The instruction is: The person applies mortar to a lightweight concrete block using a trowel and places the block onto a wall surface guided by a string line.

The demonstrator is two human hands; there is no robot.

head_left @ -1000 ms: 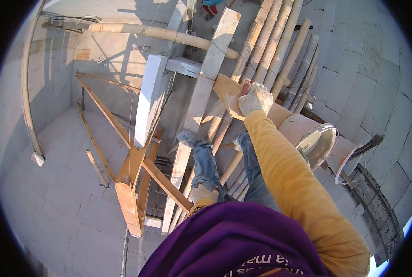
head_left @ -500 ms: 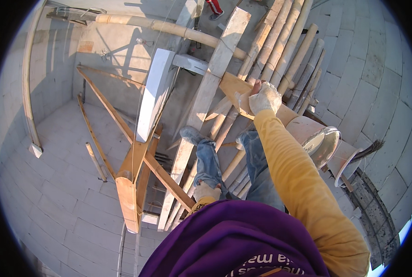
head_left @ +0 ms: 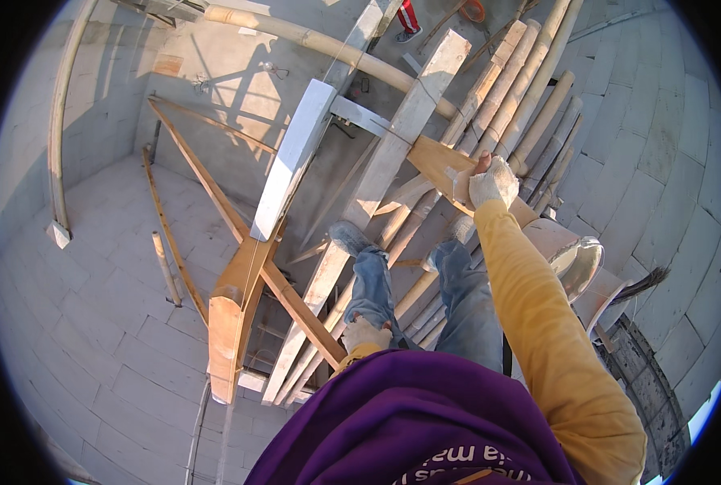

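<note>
My right hand [head_left: 494, 183], in a pale glove with bare fingertips, is closed on a flat pale piece [head_left: 462, 186] pressed against a wooden board [head_left: 436, 163]. What kind of piece it is, I cannot make out. My left hand [head_left: 367, 334], gloved the same way, sits low beside my bent leg with its fingers curled; anything inside it is hidden. Just right of the board stand a bucket [head_left: 577, 267] with a pale-coated inside and a second bucket [head_left: 599, 299] with a dark-bristled brush [head_left: 642, 284] leaning out.
My shoes [head_left: 349, 238] are on planks and bamboo poles [head_left: 530, 89]. To the left, a white-painted beam [head_left: 296, 158] meets bare timber [head_left: 229, 323], crossed by a wooden brace [head_left: 300, 311]. Block walls [head_left: 94, 323] drop away below. Another person's leg [head_left: 407, 18] shows far off.
The view has shifted, so the beam, planks and buckets sit further right and lower. My right hand stays on the board with the pale piece; my left stays by my leg.
</note>
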